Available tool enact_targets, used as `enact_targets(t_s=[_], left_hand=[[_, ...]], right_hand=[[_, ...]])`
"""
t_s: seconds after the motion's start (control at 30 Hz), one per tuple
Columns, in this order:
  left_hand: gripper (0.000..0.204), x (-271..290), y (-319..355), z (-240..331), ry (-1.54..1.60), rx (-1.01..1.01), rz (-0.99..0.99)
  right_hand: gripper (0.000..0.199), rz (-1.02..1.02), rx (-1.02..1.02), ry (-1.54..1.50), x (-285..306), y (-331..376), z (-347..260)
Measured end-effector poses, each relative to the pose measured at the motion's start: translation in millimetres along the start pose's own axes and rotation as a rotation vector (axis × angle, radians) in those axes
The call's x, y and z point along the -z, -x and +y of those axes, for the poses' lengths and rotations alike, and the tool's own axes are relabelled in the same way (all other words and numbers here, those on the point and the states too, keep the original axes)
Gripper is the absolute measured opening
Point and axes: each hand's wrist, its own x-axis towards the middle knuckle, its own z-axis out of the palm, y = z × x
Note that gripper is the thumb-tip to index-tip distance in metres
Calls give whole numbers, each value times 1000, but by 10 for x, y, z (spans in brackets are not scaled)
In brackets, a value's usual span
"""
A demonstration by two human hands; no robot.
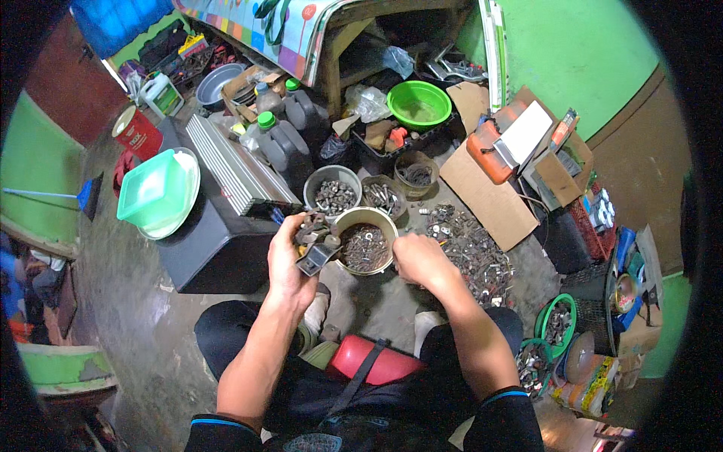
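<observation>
My left hand (285, 260) is closed around a clump of dark, worn metal parts (316, 242), with a flat bracket-like piece lowest. It holds them beside the left rim of a cream bucket (340, 260). Inside the bucket lies a heap of small rusty screws and hardware (366, 247). My right hand (422, 260) is closed at the bucket's right rim and appears to grip it; the fingertips are partly hidden. Just beyond stand a grey bucket of nuts (335, 194), a container of bolts (382, 197) and another tub of dark metal bits (416, 175).
Loose hardware (471, 252) is spread on the floor to the right, near a cardboard sheet (486, 197). A black box (218, 256) stands at left, with metal-coloured slats (237, 169) on it. Green baskets (559, 325) of parts sit at lower right. Dark jugs (286, 151) stand behind.
</observation>
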Motion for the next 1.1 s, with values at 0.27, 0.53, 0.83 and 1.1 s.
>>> enact_targets(t_s=[0.27, 0.53, 0.83, 1.1], left_hand=[[29, -67, 97, 49, -1, 29, 2], [27, -122, 169, -5, 30, 3, -106], [37, -300, 282, -145, 41, 83, -240], [31, -316, 273, -282, -40, 28, -385]], right_hand=[[17, 216, -88, -120, 126, -138, -12], [16, 527, 37, -315, 330, 103, -117], [19, 800, 261, -743, 598, 433, -423], [29, 801, 416, -664, 591, 424, -421]])
